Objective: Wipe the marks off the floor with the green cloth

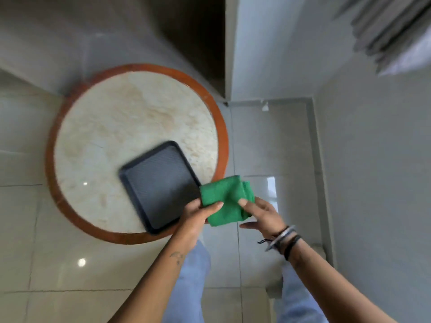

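Green cloth (225, 201); dark ridged tray (161, 185)

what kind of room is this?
Probably a home living area: glossy pale tiled floor, a round stone-topped table with a wooden rim, plain white walls. Both hands hold the folded green cloth.

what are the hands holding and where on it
Both hold the folded green cloth at its near edge: left hand pinches the left corner, right hand grips the right side.
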